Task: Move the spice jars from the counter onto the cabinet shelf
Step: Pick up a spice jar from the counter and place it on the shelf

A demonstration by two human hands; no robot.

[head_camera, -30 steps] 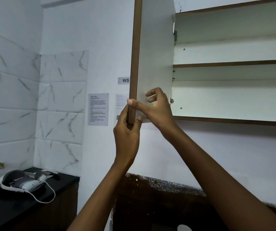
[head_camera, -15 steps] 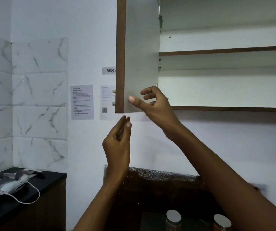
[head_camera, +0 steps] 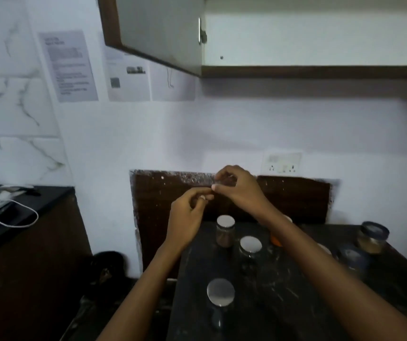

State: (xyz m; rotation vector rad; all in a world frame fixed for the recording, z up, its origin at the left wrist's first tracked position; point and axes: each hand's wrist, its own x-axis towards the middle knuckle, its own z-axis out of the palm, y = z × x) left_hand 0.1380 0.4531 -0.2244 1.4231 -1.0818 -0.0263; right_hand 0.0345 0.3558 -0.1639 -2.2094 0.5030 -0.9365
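The left hand (head_camera: 187, 219) and right hand (head_camera: 240, 190) are held loosely curled and empty, fingertips almost touching, above the dark surface (head_camera: 296, 296), on which the spice jars (head_camera: 225, 232) are seen standing (three silver-lidded, two dark-lidded further right), well below the open cabinet shelf (head_camera: 320, 71).

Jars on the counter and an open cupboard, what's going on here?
A person is putting spice jars away. The cabinet door stands open, and the left hand and right hand hover empty above the counter. The jars stand on the counter, none picked up yet.
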